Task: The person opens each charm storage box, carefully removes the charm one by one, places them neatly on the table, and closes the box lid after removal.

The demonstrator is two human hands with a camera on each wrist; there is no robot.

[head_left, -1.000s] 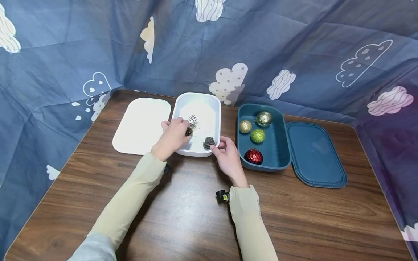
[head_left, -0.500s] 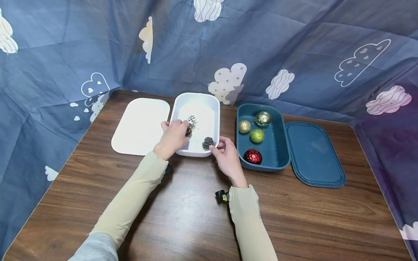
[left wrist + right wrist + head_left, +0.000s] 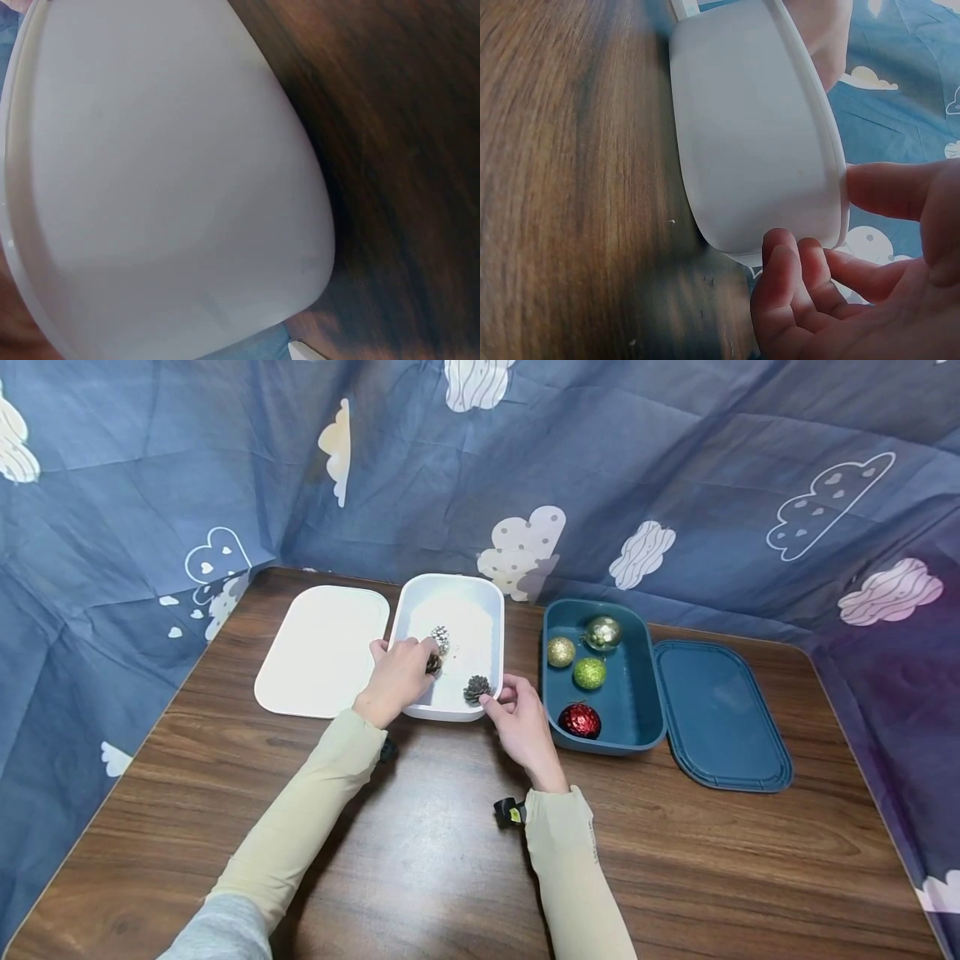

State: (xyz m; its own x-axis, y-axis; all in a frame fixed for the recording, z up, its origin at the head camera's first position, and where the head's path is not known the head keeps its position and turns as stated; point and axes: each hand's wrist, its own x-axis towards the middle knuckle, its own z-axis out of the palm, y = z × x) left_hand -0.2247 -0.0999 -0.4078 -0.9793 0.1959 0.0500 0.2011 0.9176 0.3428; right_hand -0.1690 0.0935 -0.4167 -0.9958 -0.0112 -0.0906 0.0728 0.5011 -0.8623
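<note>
The white box (image 3: 412,602) stands at the middle back, with pinecones inside. My left hand (image 3: 400,678) reaches over its near left side and pinches a brown pinecone (image 3: 432,665), partly hidden by the fingers. Right behind that one lies a frosted pinecone (image 3: 441,638). A dark pinecone (image 3: 477,689) rests in the box's near right corner. There my right hand (image 3: 520,723) grips the rim, thumb on top and other fingers on the outer wall, as the right wrist view shows. The left wrist view holds mostly the box's outer wall (image 3: 180,165); the left fingers are hidden there.
A white lid (image 3: 322,652) lies left of the white box. To the right, a blue box (image 3: 630,693) holds several ornament balls, among them a red one (image 3: 580,720) and a green one (image 3: 589,673). A blue lid (image 3: 723,718) lies beyond it. A cloud-patterned curtain (image 3: 420,518) hangs behind.
Almost nothing moves. Both hands keep their places at the white box, and the view shifts very slightly.
</note>
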